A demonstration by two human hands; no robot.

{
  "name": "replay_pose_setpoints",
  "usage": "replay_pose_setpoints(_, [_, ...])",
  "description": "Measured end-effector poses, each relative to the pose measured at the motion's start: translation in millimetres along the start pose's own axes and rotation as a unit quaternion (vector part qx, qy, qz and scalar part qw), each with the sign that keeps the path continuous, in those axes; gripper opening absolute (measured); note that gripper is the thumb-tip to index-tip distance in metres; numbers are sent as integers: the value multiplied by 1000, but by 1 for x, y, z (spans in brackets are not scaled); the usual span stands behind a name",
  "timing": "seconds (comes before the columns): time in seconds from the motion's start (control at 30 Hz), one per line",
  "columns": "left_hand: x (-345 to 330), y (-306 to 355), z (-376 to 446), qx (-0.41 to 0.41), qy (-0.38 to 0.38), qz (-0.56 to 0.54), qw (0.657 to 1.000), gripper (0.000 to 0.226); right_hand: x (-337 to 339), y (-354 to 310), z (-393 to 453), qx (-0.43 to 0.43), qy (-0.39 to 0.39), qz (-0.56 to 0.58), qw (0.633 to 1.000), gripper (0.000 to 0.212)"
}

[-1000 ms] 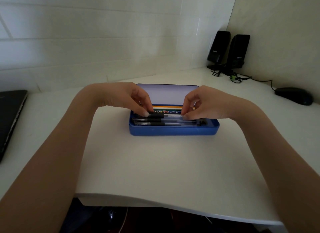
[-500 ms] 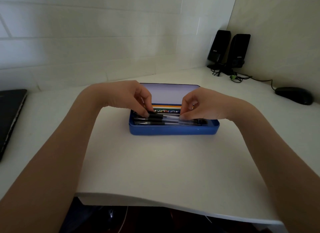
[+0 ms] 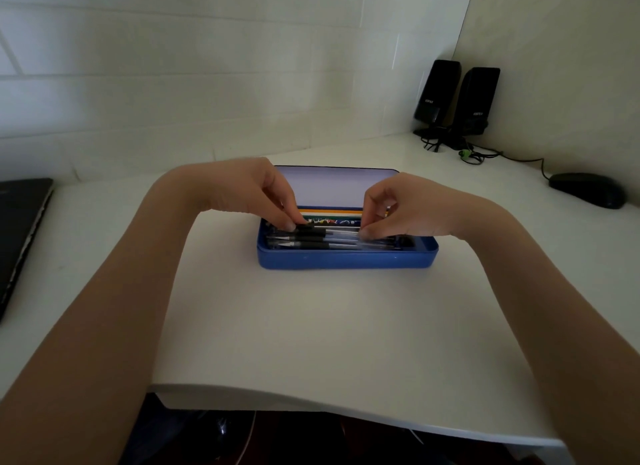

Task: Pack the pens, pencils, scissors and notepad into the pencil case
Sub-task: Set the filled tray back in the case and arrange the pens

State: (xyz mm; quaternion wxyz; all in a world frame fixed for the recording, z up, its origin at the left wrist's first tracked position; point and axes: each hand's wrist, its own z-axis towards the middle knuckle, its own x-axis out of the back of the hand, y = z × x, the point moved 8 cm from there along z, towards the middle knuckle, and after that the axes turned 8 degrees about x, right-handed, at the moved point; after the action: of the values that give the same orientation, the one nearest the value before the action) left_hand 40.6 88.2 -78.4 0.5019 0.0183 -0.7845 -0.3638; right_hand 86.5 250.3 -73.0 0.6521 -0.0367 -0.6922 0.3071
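Observation:
A blue pencil case (image 3: 346, 259) lies open on the white desk, its pale lid (image 3: 332, 187) standing up at the back. Inside lie several clear pens with black grips (image 3: 311, 245), and behind them coloured pencils and a patterned strip (image 3: 332, 215). My left hand (image 3: 256, 191) pinches the black end of the rearmost pen (image 3: 332, 230) at the case's left side. At the right side my right hand (image 3: 398, 205) pinches the same pen's clear barrel. Scissors and notepad are not visible.
Two black speakers (image 3: 457, 99) with tangled cables stand in the far right corner. A black mouse (image 3: 588, 194) lies at the right. A dark laptop (image 3: 17, 236) sits at the left edge. The desk's front edge (image 3: 311, 395) runs close to me.
Both hands have shifted slightly back into the case with the pen held between them; the pen now lies lower, behind the other pens.

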Motion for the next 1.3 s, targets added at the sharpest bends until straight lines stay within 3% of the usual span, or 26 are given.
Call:
replay_pose_setpoints(0.33, [-2,1,-1,5,6,41,999,11,5,-1,-7,-18,-35,-40,998,9])
replay_pose_setpoints(0.8, [-2,0,2,0,3,11,1000,9,6,-8,-13,-33,-55,-103,993,5])
replay_pose_setpoints(0.93, [-4,0,4,5,-4,12,1000,8,-1,-8,-14,-37,-78,-109,990,15])
replay_pose_setpoints(1.1, [-4,0,4,7,-4,14,1000,9,-3,-5,-14,-41,-97,-96,990,17])
replay_pose_setpoints(1.3, [-5,-1,5,2,-7,-16,1000,9,2,-1,-12,-34,-68,-49,996,16])
